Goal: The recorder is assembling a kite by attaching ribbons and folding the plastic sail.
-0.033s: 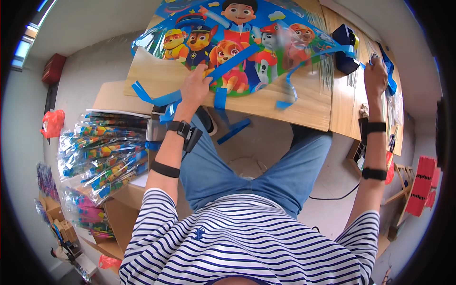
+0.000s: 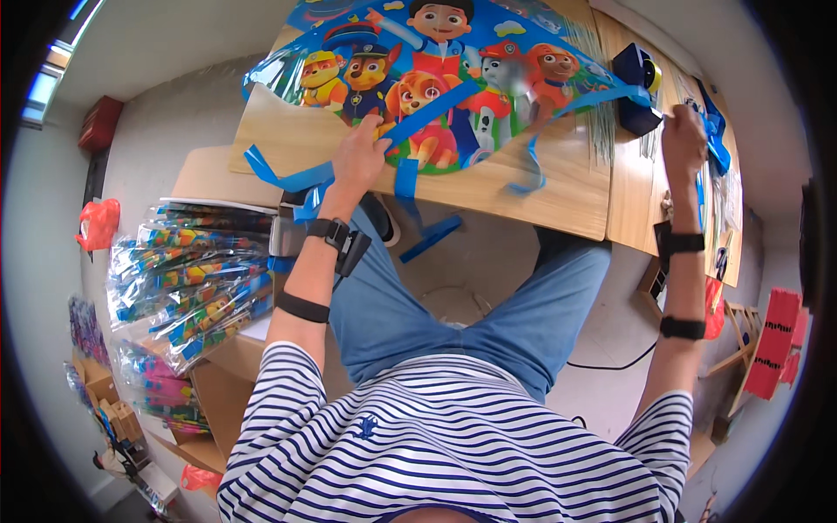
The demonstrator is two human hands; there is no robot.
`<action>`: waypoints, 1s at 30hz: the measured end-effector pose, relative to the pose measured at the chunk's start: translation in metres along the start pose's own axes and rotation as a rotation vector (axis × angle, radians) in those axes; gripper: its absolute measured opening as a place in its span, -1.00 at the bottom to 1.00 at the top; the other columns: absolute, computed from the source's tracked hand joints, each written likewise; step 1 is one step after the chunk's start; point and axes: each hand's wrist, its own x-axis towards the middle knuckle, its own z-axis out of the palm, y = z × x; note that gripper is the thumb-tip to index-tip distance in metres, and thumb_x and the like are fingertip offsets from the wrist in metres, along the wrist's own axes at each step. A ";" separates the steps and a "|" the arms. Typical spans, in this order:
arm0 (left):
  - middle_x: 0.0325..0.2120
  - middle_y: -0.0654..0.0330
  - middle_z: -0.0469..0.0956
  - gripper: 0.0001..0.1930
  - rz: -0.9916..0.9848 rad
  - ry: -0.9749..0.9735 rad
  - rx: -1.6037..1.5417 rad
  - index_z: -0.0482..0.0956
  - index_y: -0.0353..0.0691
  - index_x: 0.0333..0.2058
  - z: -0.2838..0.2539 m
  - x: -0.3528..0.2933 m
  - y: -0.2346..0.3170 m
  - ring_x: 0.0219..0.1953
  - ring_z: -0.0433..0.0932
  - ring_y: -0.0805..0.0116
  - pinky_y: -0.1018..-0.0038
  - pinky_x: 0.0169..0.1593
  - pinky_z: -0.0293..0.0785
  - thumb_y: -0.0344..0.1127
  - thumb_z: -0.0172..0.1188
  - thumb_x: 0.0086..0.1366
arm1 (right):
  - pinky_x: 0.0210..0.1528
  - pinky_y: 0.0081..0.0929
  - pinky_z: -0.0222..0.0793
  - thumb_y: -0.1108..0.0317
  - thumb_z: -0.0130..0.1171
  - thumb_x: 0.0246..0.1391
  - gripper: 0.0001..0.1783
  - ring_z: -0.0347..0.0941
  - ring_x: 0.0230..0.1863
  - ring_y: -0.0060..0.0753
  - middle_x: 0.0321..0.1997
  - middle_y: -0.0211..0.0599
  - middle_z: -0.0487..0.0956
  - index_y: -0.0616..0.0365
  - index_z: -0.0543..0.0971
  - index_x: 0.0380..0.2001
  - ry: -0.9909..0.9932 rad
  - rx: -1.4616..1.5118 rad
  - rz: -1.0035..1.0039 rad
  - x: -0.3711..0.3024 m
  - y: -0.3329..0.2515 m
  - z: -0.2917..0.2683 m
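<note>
A large kite-like plastic sheet printed with cartoon dogs and a child lies on the wooden table. My left hand is closed at its near edge, pinching the end of a blue strip that slants across the print. More blue strips trail from around this hand and hang off the table edge. At the far right, my right hand is curled in a fist beside a dark blue tape dispenser. What its fingers hold, if anything, is hidden.
Folded printed sheets in clear wrapping are stacked at the left by a cardboard box. Thin pale rods lie on the table near the dispenser. Scissors sit at the right edge. A red bag hangs at far left.
My right hand has shifted slightly left, toward the dispenser, and its fist has turned. A hanging blue strip near the table edge has swung a little. My left hand stays put.
</note>
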 end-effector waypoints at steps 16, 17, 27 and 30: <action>-0.35 0.05 0.67 -0.65 -0.081 0.014 -0.190 0.67 -0.17 0.01 -0.037 0.003 0.020 -0.25 0.66 0.21 0.29 -0.10 0.56 -0.31 0.39 0.24 | 0.11 -0.10 0.44 0.28 0.34 0.14 -0.60 0.52 0.11 0.02 0.14 -0.11 0.63 0.18 0.67 0.03 -0.384 0.469 -0.400 -0.122 -0.174 0.016; -0.39 0.09 0.66 -0.67 -0.090 0.042 -0.332 0.68 -0.20 -0.02 -0.040 -0.007 0.036 -0.28 0.64 0.29 0.34 -0.12 0.55 -0.34 0.38 0.24 | 0.04 -0.15 0.47 0.24 0.31 0.19 -0.61 0.55 0.02 -0.03 0.06 -0.12 0.66 0.21 0.67 0.03 -0.516 0.661 -0.287 -0.126 -0.181 0.004; -0.40 0.20 0.63 -0.88 0.134 -0.233 -0.819 0.58 -0.33 -0.26 -0.059 -0.133 0.157 -0.35 0.58 0.44 0.52 -0.23 0.50 -0.55 0.34 0.26 | 0.03 -0.49 0.46 -0.26 -0.07 0.45 -0.23 0.56 -0.13 -0.44 -0.16 -0.24 0.68 0.35 0.70 -0.07 -1.375 1.588 0.639 -0.168 -0.245 -0.028; -0.43 0.23 0.61 -0.88 0.186 -0.257 -0.841 0.60 -0.33 -0.25 -0.065 -0.149 0.171 -0.37 0.59 0.50 0.54 -0.26 0.50 -0.52 0.36 0.27 | 0.06 -0.39 0.52 -0.26 -0.03 0.44 -0.24 0.62 -0.09 -0.30 -0.10 -0.10 0.70 0.37 0.66 -0.05 -1.514 1.444 0.645 -0.184 -0.249 -0.008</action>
